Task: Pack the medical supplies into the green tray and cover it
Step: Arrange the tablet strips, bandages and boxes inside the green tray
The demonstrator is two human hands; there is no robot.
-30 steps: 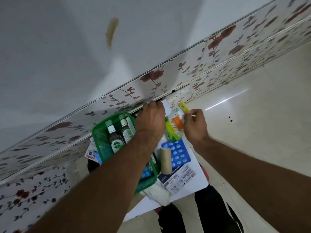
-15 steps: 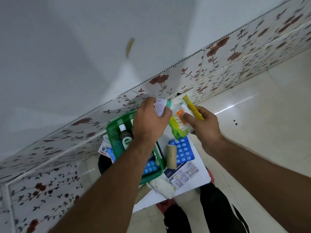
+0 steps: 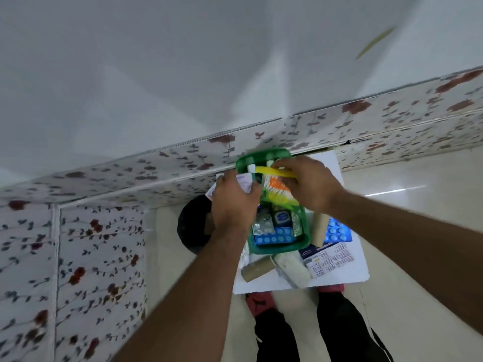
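Note:
The green tray point(image 3: 305, 235) stands on a white board point(image 3: 350, 273) by the flowered wall. Blue pill strips point(image 3: 274, 237), foil strips and a small blue box lie in its near end. My left hand point(image 3: 232, 205) is over the tray's left rim, closed on a small white paper-labelled pack point(image 3: 244, 182). My right hand point(image 3: 308, 182) is over the tray's far half and grips a yellow tube point(image 3: 274, 171) lying across an orange and green packet point(image 3: 278, 190). The bottles in the tray's far end are mostly hidden by my hands.
On the board to the right of the tray lie a cardboard roll point(image 3: 320, 228), a blue blister sheet point(image 3: 338, 231) and a printed leaflet point(image 3: 326, 258). A brown roll point(image 3: 257, 269) and a white bandage roll point(image 3: 291, 267) lie in front. A black round object point(image 3: 194, 226) sits left.
The view has swung to the left. Both hands have moved over the tray, the right one carrying the yellow tube and packet, the left one still holding the white pack.

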